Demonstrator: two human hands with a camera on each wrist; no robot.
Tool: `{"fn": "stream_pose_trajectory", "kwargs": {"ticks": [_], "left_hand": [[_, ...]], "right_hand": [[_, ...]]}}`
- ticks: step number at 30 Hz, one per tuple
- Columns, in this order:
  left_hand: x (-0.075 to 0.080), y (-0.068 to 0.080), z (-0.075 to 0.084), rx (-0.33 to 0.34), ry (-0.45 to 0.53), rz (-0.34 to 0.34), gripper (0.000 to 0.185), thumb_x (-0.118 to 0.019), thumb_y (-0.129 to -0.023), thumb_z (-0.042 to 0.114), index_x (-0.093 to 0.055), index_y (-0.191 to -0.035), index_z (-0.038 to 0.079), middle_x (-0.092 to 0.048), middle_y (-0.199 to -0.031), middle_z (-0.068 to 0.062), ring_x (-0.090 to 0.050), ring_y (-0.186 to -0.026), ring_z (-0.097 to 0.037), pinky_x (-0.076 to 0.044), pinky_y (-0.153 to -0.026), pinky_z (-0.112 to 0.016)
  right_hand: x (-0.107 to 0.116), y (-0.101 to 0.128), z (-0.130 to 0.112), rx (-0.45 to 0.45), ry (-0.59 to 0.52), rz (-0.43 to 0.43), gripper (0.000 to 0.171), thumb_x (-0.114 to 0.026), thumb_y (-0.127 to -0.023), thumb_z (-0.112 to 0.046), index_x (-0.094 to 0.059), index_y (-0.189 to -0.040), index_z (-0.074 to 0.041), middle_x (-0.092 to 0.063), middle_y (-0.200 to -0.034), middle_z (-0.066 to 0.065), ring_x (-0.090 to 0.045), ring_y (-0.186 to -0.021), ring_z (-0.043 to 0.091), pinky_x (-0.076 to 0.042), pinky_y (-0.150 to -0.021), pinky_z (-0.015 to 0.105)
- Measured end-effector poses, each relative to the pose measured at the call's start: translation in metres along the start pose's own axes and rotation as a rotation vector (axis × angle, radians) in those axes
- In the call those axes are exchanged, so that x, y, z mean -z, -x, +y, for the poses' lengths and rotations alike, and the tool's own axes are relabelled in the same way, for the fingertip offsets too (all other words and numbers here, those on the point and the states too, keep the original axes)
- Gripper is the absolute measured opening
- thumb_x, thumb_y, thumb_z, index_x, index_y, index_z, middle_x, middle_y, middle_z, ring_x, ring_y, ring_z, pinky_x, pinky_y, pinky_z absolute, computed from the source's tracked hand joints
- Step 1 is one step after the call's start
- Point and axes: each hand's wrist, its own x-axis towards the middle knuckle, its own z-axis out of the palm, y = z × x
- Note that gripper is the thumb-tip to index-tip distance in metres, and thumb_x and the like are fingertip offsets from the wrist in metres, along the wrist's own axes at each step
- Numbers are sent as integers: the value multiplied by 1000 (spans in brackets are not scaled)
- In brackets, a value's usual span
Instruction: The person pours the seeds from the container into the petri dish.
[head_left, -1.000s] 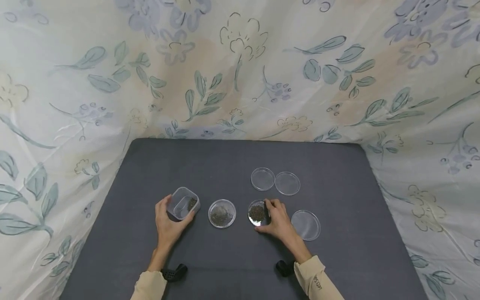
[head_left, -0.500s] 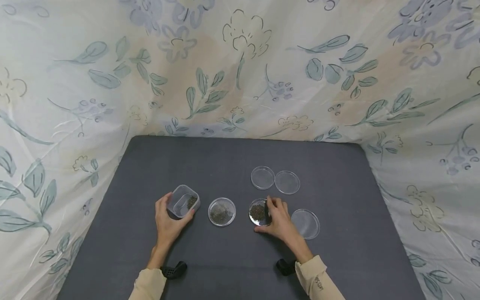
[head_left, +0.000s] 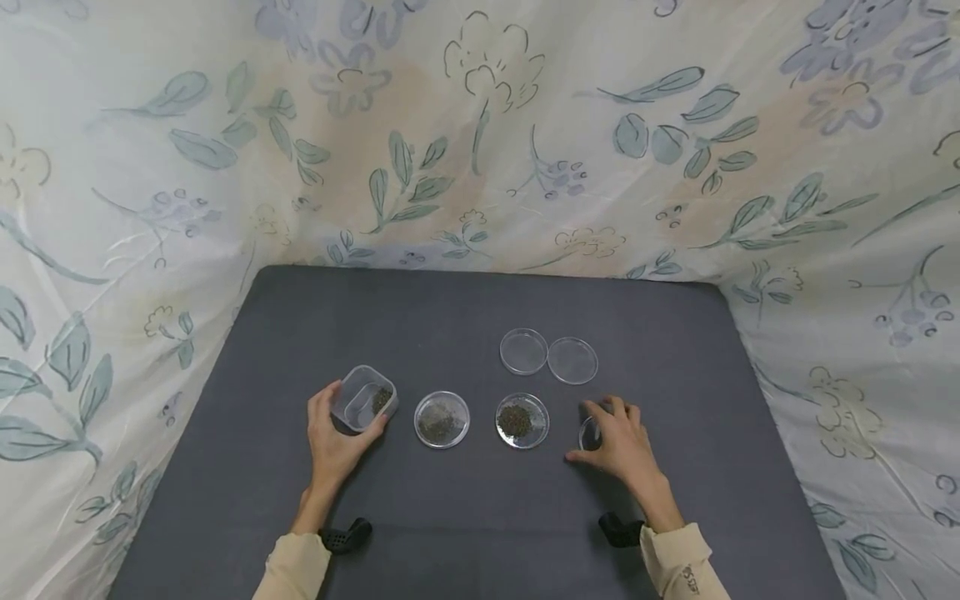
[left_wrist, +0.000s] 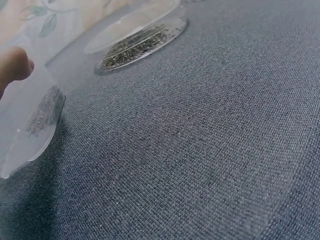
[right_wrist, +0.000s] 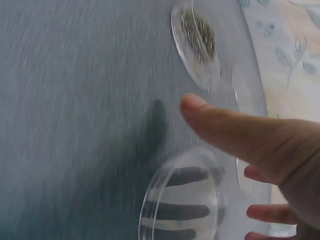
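The right hand (head_left: 618,442) spreads its fingers over a clear lid (head_left: 591,433), apparently lifting it to cover the seed-filled dish (head_left: 522,421) just left; next comes aligning it above. The left hand (head_left: 337,442) grips the tilted container (head_left: 363,398) on the surface (head_left: 465,517).

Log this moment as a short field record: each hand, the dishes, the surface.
left hand: grips small clear square plastic container, tilted, a few dark grains inside
right hand: fingers around empty clear round lid
filled dishes: two, covered dish, open dish
spare lids: two, side by side
surface: dark grey cloth
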Motion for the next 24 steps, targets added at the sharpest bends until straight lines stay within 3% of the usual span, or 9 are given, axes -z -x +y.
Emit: {"fn": "stream_pose_trajectory", "kwargs": {"ticks": [6,13,24], "left_hand": [[1,-2,-1,-4,-4,3,90,-94,-61,12,-54,-140,-6,-51,-132,-33,-51,-118,-43,-30,-105,-10],[0,-2,-1,-4,-6,-1,90,-94,-61,12,-54,-140,-5,-51,-132,-32,-50,-118,-42,-29,-104,-11],[-1,0,-5,2,-10,-13,91,-95,-60,13,-54,-139,-6,-52,-132,-31,-50,-118,-42,-27,-104,-8]], "right_hand": [[7,7,14,-46,-12,-97,93,-96,-67,-38,-56,-143,-2,-43,-144,34,-42,-124,58,-46,-91,73],[6,6,17,-16,-36,-112,93,-96,-67,-31,-54,-144,-1,-47,-138,35,-47,-119,55,-53,-83,68],[4,0,16,-4,-41,-83,86,-94,-70,-29,-57,-144,-6,-51,-130,31,-49,-111,50,-51,-87,66]]}}
